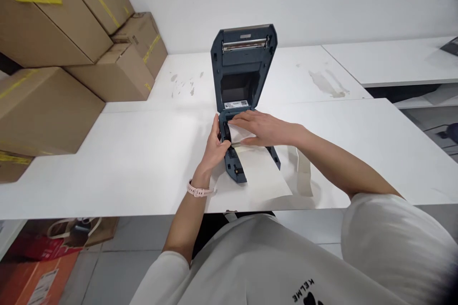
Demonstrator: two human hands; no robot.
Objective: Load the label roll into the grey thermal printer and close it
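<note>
A dark blue label printer [240, 74] stands on the white table [107, 162] with its lid swung up. A white strip of label paper [263, 176] runs out of its front and over the table toward me. My left hand [214, 145] grips the printer's left side, fingers curled against it. My right hand [263, 128] lies flat across the paper roll inside the open bay, fingers stretched out and pressing on the paper. A pink watch [198, 191] is on my left wrist.
Stacked cardboard boxes [60, 57] with yellow tape fill the table's left side. A second white table [393, 59] stands at the back right. On the floor at lower left lie a red-orange box [39, 271] and a bag. A white wall is behind.
</note>
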